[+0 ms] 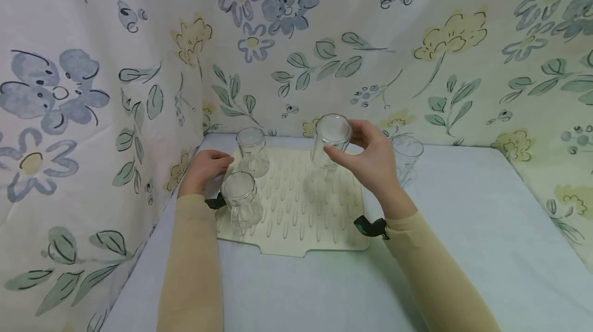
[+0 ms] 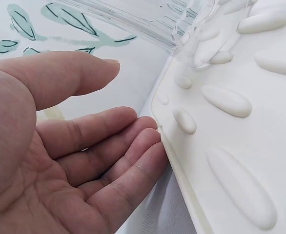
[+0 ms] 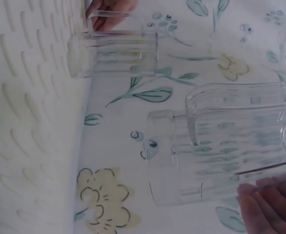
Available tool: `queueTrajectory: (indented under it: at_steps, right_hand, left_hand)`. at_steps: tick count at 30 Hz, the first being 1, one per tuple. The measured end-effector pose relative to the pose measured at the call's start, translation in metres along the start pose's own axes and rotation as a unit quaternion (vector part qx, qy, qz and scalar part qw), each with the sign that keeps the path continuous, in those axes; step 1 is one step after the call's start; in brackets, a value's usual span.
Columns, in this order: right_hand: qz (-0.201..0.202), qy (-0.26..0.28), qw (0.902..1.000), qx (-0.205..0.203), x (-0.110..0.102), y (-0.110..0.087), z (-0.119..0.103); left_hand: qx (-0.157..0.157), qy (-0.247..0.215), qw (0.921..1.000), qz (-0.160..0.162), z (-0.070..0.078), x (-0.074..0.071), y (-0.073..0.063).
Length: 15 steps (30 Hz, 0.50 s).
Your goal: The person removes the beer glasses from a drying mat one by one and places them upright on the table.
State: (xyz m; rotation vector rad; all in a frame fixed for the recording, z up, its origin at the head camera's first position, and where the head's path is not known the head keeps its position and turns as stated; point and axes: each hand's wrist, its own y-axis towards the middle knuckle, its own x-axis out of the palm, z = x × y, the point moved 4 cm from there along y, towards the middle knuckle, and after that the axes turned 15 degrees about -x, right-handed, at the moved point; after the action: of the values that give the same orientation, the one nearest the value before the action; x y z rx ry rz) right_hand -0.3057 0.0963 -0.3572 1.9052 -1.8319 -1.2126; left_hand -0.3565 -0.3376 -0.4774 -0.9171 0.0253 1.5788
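Note:
My right hand [image 1: 372,159] grips a clear glass mug [image 1: 331,139] between thumb and fingers, above the right half of a cream ribbed drying mat [image 1: 296,245]. The mug is bottom up; in the right wrist view the mug [image 3: 216,146] shows its handle, with fingertips [image 3: 267,204] at its base end. My left hand [image 1: 206,170] is at the mat's left edge. In the left wrist view its fingertips touch the edge of the mat [image 2: 226,141], the thumb well apart. Beside this hand, a glass mug [image 1: 252,152] and a nearer glass mug [image 1: 242,198] stand on the mat.
Another glass mug [image 1: 407,149] stands on the white-covered table [image 1: 463,229], right of the mat and partly behind my right hand. A floral curtain [image 1: 296,54] hangs along the back and left sides of the table.

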Motion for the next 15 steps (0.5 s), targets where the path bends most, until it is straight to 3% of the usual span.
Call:
queueTrajectory:
  at_steps: [15]
  right_hand:
    - [0.03, 0.003, 0.9981, -0.053, -0.025, -0.006, -0.031]
  left_hand:
    - [0.002, -0.011, 0.9999, -0.001, 0.001, 0.0, -0.006]
